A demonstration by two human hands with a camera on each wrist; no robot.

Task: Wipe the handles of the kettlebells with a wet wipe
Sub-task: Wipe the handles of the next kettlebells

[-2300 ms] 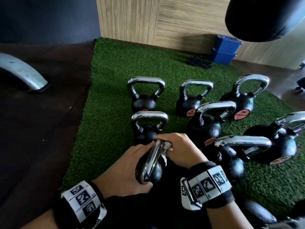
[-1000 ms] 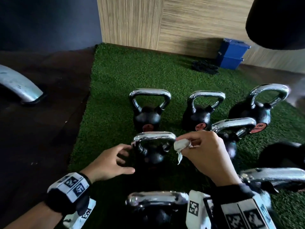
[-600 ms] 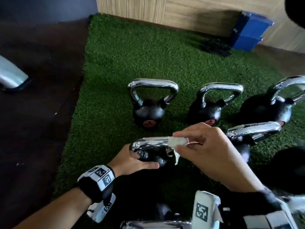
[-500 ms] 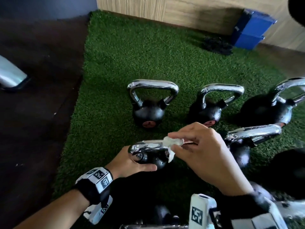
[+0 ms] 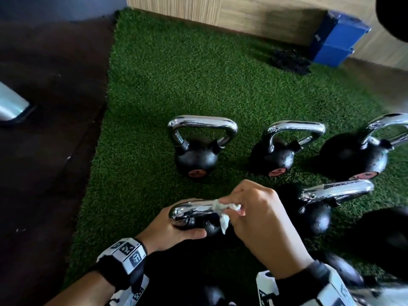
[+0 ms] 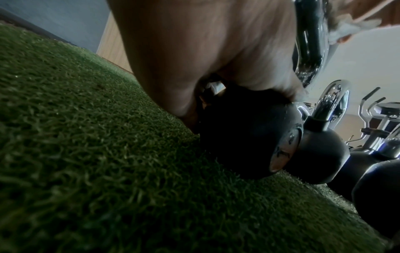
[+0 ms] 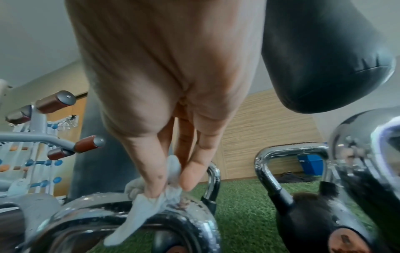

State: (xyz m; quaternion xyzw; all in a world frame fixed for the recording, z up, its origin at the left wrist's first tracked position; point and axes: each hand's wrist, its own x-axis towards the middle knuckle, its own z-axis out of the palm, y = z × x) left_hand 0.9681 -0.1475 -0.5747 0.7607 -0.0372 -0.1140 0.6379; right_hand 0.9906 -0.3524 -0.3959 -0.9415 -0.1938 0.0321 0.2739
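A small black kettlebell (image 5: pixel 209 227) with a chrome handle (image 5: pixel 189 209) sits on the green turf near me. My left hand (image 5: pixel 176 230) grips it at the left base of the handle, thumb across the front (image 6: pixel 249 133). My right hand (image 5: pixel 260 219) pinches a crumpled white wet wipe (image 5: pixel 223 209) and holds it against the top bar of that handle. In the right wrist view the wet wipe (image 7: pixel 147 207) drapes over the wet chrome handle (image 7: pixel 177 220) between my thumb and fingers (image 7: pixel 190 172).
Behind stand three more kettlebells (image 5: pixel 196 155) (image 5: pixel 278 155) (image 5: pixel 362 155), and another (image 5: pixel 315 213) is close on the right. More lie at the bottom edge (image 5: pixel 344 272). Blue boxes (image 5: pixel 333 38) sit by the wooden wall. Dark floor (image 5: pixel 44 151) lies left of the turf (image 5: pixel 176 80).
My left hand has closed on the kettlebell's left side. My right hand brought the wipe onto the handle's top bar and slid it leftward a little. The view tilted down.
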